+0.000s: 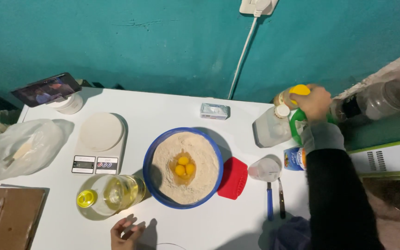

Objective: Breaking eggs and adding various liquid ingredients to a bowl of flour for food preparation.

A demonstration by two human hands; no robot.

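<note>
Clasping round yellow cap (299, 90) — right hand (315, 102) grip closed | left hand (126, 231) loose, empty

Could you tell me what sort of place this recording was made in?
Probably a home kitchen corner set up for baking: a white table against a teal wall carries a blue bowl of flour with egg yolks, a kitchen scale and an oil bottle.

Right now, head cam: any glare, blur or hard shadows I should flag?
Head view: sharp in the centre, the yolks in the blue bowl crisp; wide-angle bending at the edges. Soft shadows fall right of the bowl and scale. Mild glare on the oil bottle by the left hand. Right hand slightly soft; right edge dim.
</note>
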